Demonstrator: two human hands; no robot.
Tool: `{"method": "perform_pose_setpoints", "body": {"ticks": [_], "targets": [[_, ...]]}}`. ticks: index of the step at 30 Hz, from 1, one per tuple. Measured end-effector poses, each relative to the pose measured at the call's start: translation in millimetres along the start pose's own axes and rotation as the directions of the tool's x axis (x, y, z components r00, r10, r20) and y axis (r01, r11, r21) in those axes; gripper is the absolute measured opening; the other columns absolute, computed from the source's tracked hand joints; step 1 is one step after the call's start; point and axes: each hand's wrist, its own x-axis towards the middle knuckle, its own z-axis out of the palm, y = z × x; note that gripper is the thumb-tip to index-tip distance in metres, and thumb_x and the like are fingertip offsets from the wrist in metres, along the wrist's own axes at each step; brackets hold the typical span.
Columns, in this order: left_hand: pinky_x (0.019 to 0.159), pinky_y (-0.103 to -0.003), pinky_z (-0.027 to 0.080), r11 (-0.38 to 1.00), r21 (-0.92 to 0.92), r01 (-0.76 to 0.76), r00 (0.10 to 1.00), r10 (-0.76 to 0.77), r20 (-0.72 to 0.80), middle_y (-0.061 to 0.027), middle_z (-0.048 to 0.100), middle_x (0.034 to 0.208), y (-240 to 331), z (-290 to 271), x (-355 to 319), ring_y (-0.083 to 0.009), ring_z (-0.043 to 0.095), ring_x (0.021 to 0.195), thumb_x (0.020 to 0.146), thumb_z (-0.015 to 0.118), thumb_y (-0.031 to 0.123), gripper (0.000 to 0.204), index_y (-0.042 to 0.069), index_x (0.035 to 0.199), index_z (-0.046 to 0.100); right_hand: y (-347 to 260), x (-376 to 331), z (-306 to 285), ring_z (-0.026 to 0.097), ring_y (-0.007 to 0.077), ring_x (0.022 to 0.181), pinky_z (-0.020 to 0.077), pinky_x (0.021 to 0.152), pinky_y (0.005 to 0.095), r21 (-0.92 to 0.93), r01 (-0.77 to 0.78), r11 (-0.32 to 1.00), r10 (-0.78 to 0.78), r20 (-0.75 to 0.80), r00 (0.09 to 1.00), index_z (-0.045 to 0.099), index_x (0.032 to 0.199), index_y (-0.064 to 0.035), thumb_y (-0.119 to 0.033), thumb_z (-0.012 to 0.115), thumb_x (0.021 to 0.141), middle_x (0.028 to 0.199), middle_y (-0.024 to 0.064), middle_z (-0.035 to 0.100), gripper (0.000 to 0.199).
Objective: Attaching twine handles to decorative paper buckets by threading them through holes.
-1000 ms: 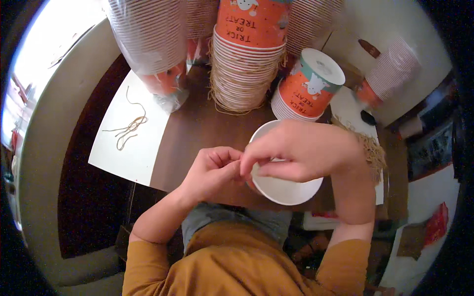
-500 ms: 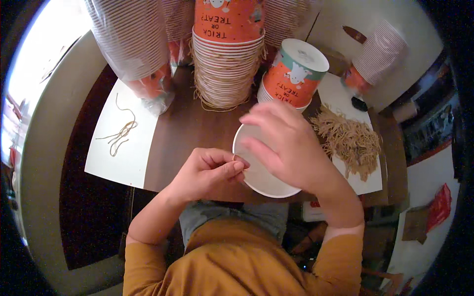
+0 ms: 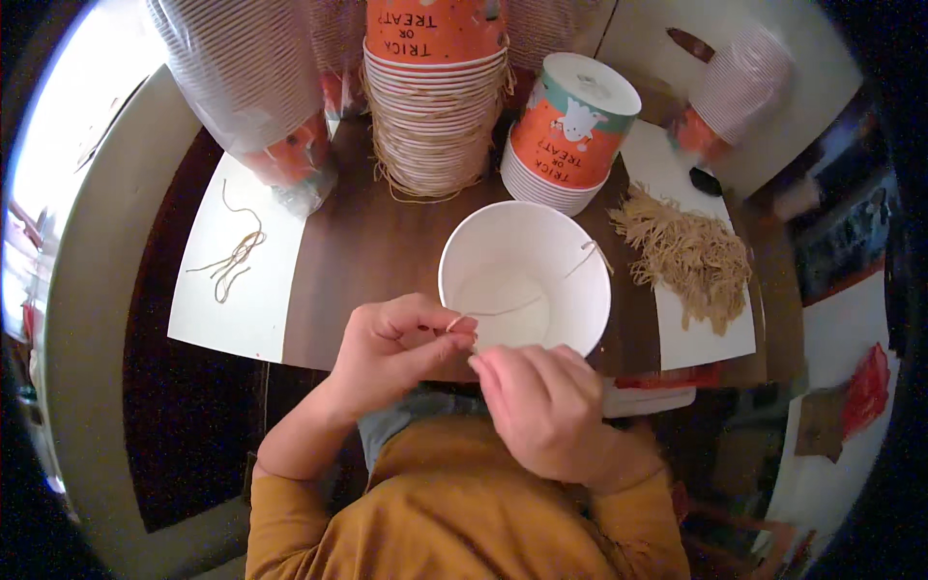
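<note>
A paper bucket (image 3: 493, 242) with a white inside stands mouth up at the table's front edge. Thin tan cord (image 3: 503, 312) runs across its inside and also shows at the far-right rim. My left hand (image 3: 406, 343) is closed at the near-left rim, pinching the cord between thumb and forefinger. Just right of it, my right hand (image 3: 551, 406) is closed too, its fingertips pinched at the short cord end beside the left fingers. The exact grip of the right fingertips is partly hidden.
Behind stand a tall stack of orange buckets (image 3: 435, 39) with cord handles and a shorter upside-down stack (image 3: 561, 145). Plastic-wrapped bucket stacks (image 3: 242, 77) are at the back left. A heap of tan cords (image 3: 686, 256) lies right; a few loose cords (image 3: 237, 256) lie left.
My right hand has moved from over the bucket's mouth down toward me, beside my left fingers. The bucket's inside and the cord across it now show. The left hand stays at the rim.
</note>
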Motion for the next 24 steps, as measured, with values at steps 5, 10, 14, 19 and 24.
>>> {"method": "perform_pose_setpoints", "body": {"ticks": [5,10,14,19,24], "targets": [[0.072,-0.023,0.05,0.976,-0.176,-0.13,0.99,0.139,0.038,-0.0085,0.066,0.091,-19,22,-10,-0.0119,0.062,0.084,0.082,0.064,-0.003,0.013,-0.002,0.094,0.066,-15,-24,-3,0.057,0.0216,0.06,0.0458,0.054,0.0323,0.053,-0.119,0.991,0.121,-0.028,0.992,0.058,0.084,-0.0036,-0.004,0.064,0.078,0.071,0.0069,0.055,0.008],[0.077,-0.026,0.052,0.904,-0.423,-0.062,0.997,0.035,-0.072,-0.0101,0.066,0.097,-39,48,-13,-0.0132,0.063,0.086,0.084,0.061,-0.004,0.014,-0.003,0.098,0.063,5,-36,0,0.063,0.029,0.068,0.0506,0.06,0.0357,0.1,-0.25,0.963,0.257,-0.064,0.964,0.062,0.087,0.001,0.005,0.065,0.075,0.078,0.0137,0.063,0.013],[0.077,-0.026,0.052,0.916,-0.401,-0.005,0.994,-0.04,-0.105,-0.0104,0.065,0.098,-36,53,-12,-0.0132,0.062,0.087,0.084,0.06,-0.005,0.014,-0.004,0.098,0.062,20,-45,17,0.063,0.0267,0.073,0.0515,0.062,0.0345,0.213,-0.255,0.943,0.29,-0.153,0.945,0.061,0.09,-0.0019,-0.002,0.065,0.078,0.083,0.0111,0.062,0.013],[0.068,-0.024,0.049,0.975,0.062,-0.212,0.9,0.219,-0.377,-0.0079,0.065,0.091,-50,53,-16,-0.0099,0.059,0.084,0.08,0.06,-0.007,0.014,-0.001,0.092,0.061,20,-44,38,0.063,0.0247,0.073,0.0508,0.065,0.0328,0.54,-0.327,0.775,0.44,-0.091,0.893,0.062,0.09,-0.0026,-0.003,0.066,0.08,0.084,0.0108,0.063,0.011],[0.071,-0.026,0.048,0.726,0.569,-0.386,0.767,0.595,-0.239,-0.0056,0.065,0.088,-52,39,-4,-0.0105,0.059,0.081,0.077,0.061,-0.006,0.014,0.0,0.09,0.061,19,-37,42,0.063,0.0232,0.072,0.0497,0.064,0.0306,0.678,-0.402,0.616,0.54,0.008,0.841,0.063,0.088,-0.0025,-0.002,0.066,0.08,0.082,0.011,0.063,0.009]]}}
